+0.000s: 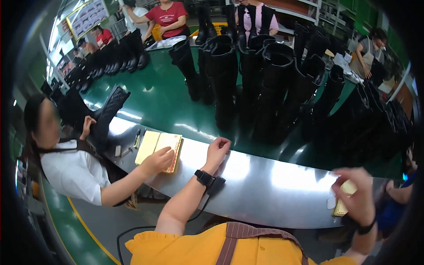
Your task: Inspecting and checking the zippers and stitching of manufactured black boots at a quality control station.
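Observation:
My left hand [217, 152] is at the edge of the metal work surface [247, 194], its fingers curled in and nothing visible in them. A black band with a small dark box is strapped to that wrist. Lifted over the right end of the metal strip is my right hand [358, 198], slightly blurred, with thumb and bent forefinger apart and no object seen between them. Just below and behind it lies a small yellow pad of slips [341, 207], partly covered by the hand. A small white piece [331, 202] lies beside the pad. Tall black boots [223, 84] stand upright beyond my hands.
At my left a co-worker rests one hand on a yellow paper stack [150, 145] and has the other at a black boot [108, 112]. Pens [138, 138] lie nearby. The green belt [154, 97] carries more boots. Several other people stand around it. A dark cable [132, 229] hangs near my left arm.

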